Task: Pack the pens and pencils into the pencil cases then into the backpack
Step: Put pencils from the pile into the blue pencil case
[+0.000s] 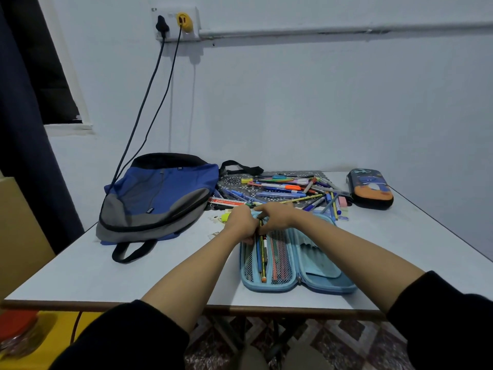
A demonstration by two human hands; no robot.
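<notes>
My black sleeves (440, 316) frame the near edge of the white surface (80, 276). Just past that edge the light blue pencil case (320, 273) lies opened flat. Its left half has a mesh pocket with several pencils (262, 260) lying lengthwise in it. Its right half shows a row of elastic loops.

Both arms reach to the far end of the left half. My left grip (241, 222) curls over the case's outer rim there, thumb tucked under, holding it. My right grip (274, 216) sits just beside it, fingers bent down onto the pencil tops. I cannot tell whether it is pinching them.

Beyond the case a loose heap of pens (282, 188) and pencils spreads over a patterned mat (234, 182). To its left the blue and grey backpack (160, 193) lies flat. Far right rests a closed dark pencil case (370, 188). Two cables (144, 102) hang from a wall socket (177, 22).
</notes>
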